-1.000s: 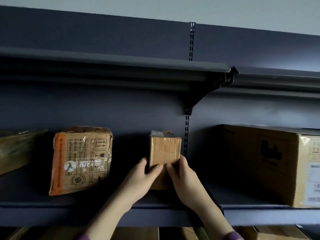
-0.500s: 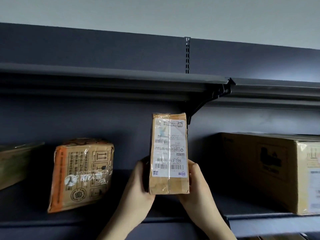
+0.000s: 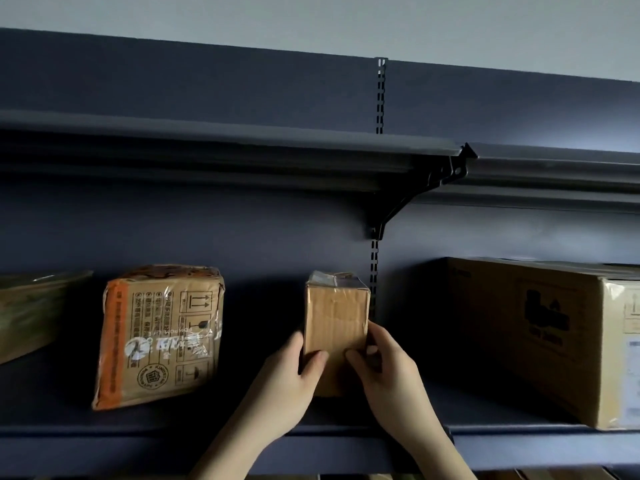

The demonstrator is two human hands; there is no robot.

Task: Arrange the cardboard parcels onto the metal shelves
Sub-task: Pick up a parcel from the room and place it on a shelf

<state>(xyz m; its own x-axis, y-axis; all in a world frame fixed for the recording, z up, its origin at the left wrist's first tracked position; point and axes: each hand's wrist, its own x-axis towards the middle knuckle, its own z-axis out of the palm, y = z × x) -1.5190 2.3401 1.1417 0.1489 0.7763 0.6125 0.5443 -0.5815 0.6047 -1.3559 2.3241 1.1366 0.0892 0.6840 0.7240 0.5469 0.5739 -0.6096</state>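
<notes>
Brown cardboard parcel [image 3: 336, 327], small, upright, apparently resting on the dark blue metal shelf [image 3: 138, 445] between an orange-edged taped parcel [image 3: 159, 336] and a large carton [image 3: 519, 334], left hand [image 3: 287, 386] and right hand [image 3: 388, 372] clasping its lower sides; likely light and stiff, best held by opposite flanks

The orange-edged parcel [image 3: 159, 336] carries printed handling signs: paired upward arrows, a glass, an umbrella; its white logo and round stamp are too blurred to read. The large box [image 3: 512, 344] bears a dark printed mark and a white label; neither is legible.
</notes>
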